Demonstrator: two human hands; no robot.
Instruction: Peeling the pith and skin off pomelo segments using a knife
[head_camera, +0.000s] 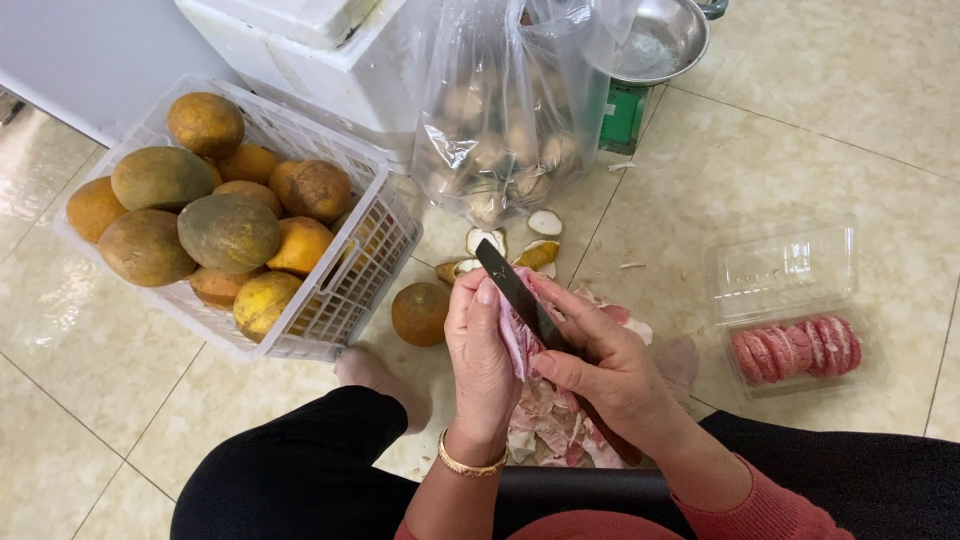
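My left hand (482, 352) grips a pink pomelo segment (517, 338) with pale membrane, thumb up near the knife tip. My right hand (608, 372) is closed on the handle of a dark-bladed knife (516, 289), whose blade lies across the segment and points up and to the left. Below both hands lies a heap of pink and white peelings (548, 422) on the floor between my knees.
A white plastic crate (352, 268) of yellow-green pomelos stands at the left. One loose pomelo (420, 313) lies beside it. A clear bag of fruit (505, 130), a metal bowl (662, 40) on a green scale, rind caps (543, 222), and an open clear clamshell holding peeled pink segments (797, 348) lie around.
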